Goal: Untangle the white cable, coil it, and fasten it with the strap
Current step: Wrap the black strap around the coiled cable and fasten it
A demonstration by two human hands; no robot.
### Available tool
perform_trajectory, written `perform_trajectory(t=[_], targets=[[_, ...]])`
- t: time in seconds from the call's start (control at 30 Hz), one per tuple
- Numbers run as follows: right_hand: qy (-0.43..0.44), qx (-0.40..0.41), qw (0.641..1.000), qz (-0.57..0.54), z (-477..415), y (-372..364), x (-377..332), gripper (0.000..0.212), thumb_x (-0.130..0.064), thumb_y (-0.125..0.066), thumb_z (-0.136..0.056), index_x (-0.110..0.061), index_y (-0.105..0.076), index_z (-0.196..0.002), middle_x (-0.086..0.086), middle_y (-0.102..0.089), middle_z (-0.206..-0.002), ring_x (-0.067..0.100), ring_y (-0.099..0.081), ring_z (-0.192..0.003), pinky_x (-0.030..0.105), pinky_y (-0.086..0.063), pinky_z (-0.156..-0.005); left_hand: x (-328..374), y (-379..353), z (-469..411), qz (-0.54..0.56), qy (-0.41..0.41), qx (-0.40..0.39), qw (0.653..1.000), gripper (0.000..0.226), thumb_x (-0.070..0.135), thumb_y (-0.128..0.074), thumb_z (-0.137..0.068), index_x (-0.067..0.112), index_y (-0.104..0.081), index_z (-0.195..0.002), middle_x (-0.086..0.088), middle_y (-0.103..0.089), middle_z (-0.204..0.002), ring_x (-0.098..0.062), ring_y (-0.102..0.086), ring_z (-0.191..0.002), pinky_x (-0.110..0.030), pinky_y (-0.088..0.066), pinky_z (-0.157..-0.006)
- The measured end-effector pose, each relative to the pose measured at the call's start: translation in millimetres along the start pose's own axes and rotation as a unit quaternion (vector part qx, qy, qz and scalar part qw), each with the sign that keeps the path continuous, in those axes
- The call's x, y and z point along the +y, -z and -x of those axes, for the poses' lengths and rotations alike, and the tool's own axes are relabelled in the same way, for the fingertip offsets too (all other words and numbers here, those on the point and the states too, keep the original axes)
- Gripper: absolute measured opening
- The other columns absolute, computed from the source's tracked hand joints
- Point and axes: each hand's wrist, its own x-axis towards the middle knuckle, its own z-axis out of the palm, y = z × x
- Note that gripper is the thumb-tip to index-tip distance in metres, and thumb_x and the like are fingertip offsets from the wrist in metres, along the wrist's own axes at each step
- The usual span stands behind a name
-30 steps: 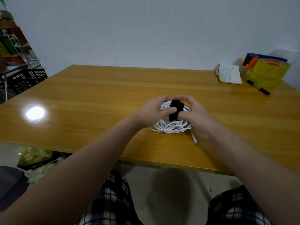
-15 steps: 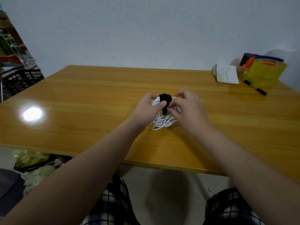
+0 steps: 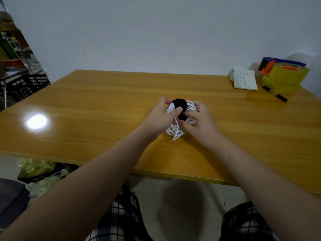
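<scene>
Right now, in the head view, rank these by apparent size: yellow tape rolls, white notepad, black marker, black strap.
1. yellow tape rolls, largest.
2. white notepad.
3. black marker and black strap: not ranked. The marker is longer but thin, and the strap is nearer the camera and partly hidden.

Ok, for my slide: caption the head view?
Left hand and right hand pinch black strap round coiled white cable at a table.

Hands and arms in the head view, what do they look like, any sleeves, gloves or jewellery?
Both are bare: the left hand and right hand wear no gloves, and no rings, watch or bands show. The forearms are uncovered up to the picture's edge, with no sleeve in view. Below, dark checked trousers cover the knees.
</scene>
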Motion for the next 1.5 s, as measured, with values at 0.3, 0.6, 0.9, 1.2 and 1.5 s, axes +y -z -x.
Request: perform_trajectory(t=[0.3,0.6,0.9,1.2,1.5], targets=[[0.201,0.109,0.934,0.275,5,0,-3,0.023,-0.031,-0.058,-0.083,-0.016,-0.074,-0.077,0.005,-0.062,-0.092,0.020,-0.038,-0.087,0.034,-0.041,-0.067,-2,4,1,-0.105,-0.003,-0.014,0.994,0.031,0.029,-0.054,-0.094,0.016,-0.051,-0.067,0.003,-0.043,-0.057,-0.010,-0.038,-0.050,-0.027,-0.027,-0.049],[0.126,-0.039,0.986,0.106,0,6,-10,0.031,-0.032,-0.063,-0.085,-0.009,-0.055,-0.065,0.005,-0.056,-0.079,0.018,-0.048,-0.076,0.030,-0.031,-0.074,-4,4,1,-0.060,0.032,-0.056,0.996,0.030,0.032,-0.057,-0.091,0.012,-0.047,-0.071,-0.009,-0.040,-0.068,-0.019,-0.034,-0.062,-0.029,-0.022,-0.052],[0.000,-0.196,0.979,-0.060,-2,32,-25,0.009,-0.008,-0.069,-0.076,-0.004,-0.062,-0.078,-0.003,-0.057,-0.066,0.006,-0.050,-0.057,0.015,-0.038,-0.053,-6,-3,1,-0.104,0.001,-0.030,0.994,0.028,0.024,-0.053,-0.094,0.012,-0.053,-0.070,0.000,-0.047,-0.058,-0.012,-0.040,-0.049,-0.025,-0.029,-0.047],[-0.002,-0.018,0.999,0.037,-3,40,-24,0.012,-0.020,-0.070,-0.082,-0.012,-0.065,-0.090,-0.003,-0.061,-0.081,0.014,-0.056,-0.075,0.024,-0.040,-0.059,-14,16,-2,-0.026,0.046,-0.052,0.997,0.029,0.033,-0.059,-0.090,0.007,-0.073,-0.090,-0.009,-0.072,-0.095,-0.020,-0.061,-0.085,-0.029,-0.043,-0.078],[0.241,-0.093,0.963,0.073,19,30,-45,0.011,-0.019,-0.053,-0.088,-0.011,-0.060,-0.091,-0.005,-0.062,-0.080,0.007,-0.054,-0.074,0.025,-0.043,-0.064,-26,29,-24,-0.158,0.007,0.080,0.984,0.029,0.029,-0.054,-0.093,0.002,-0.063,-0.102,-0.015,-0.065,-0.093,-0.026,-0.059,-0.082,-0.033,-0.042,-0.066]])
